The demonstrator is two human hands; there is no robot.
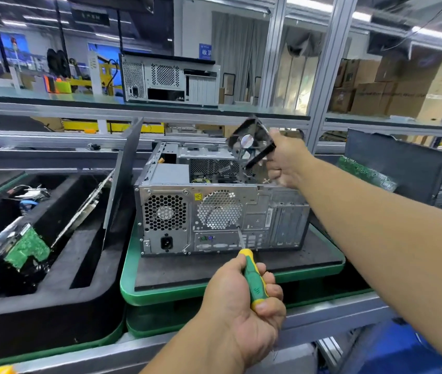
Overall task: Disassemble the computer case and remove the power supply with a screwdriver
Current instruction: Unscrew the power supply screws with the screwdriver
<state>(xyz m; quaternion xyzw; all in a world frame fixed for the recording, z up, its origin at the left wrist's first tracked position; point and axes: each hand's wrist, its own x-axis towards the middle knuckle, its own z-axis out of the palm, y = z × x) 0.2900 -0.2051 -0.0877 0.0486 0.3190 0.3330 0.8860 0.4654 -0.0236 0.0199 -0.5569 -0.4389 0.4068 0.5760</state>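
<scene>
The grey metal table with aluminium rails carries a green plastic tray with a dark mat, and beside it, on the left, a large black foam tray. On the green tray stands the silver steel computer case, its rear panel toward the camera and its top side open. The grey box-shaped power supply sits inside the case at the left rear corner, behind a honeycomb grille, with the black power socket below it. A dark grey flat side panel leans upright between the case and the foam tray. In the foam tray lie a black drive with a green circuit board and a long card, tilted.

The right hand is raised above the open case and grips a black square cooling fan, which is tilted and clear of the case. The left hand is clamped around the green and yellow screwdriver; its thin metal shaft points up to the rear panel, just below the round fan grille.
</scene>
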